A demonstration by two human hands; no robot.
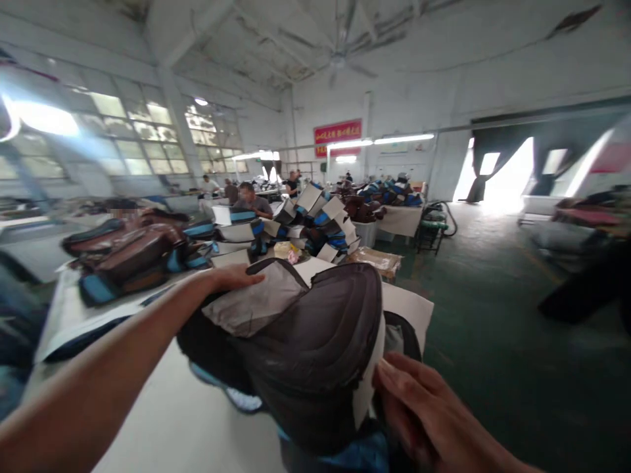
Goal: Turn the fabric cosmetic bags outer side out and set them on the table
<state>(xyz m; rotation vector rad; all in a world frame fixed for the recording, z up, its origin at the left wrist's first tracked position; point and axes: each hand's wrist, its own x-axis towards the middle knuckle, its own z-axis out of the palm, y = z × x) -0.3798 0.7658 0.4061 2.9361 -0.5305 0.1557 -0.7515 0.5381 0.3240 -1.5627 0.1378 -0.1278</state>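
Note:
In front of me on the table is a dark brown sewn bag (315, 335) with curved stitching, a loose grey lining (259, 299) and blue fabric at its underside. My left hand (236, 277) reaches across to the far left, its fingers closed on the edge of the lining side. At the near right, my right hand (414, 394) pinches the bag's side by a pale stiff strip (367, 384); part of its fingers is hidden. Another dark piece with a grey patch (397, 335) shows behind the bag's right side.
A pale work table (162, 401) lies underneath. Brown and blue bags (133, 253) are heaped at its left. Farther back stands a large pile of bags with pale boards (315, 220). A person (252, 202) sits beyond it. Green floor (473, 315) runs along the right.

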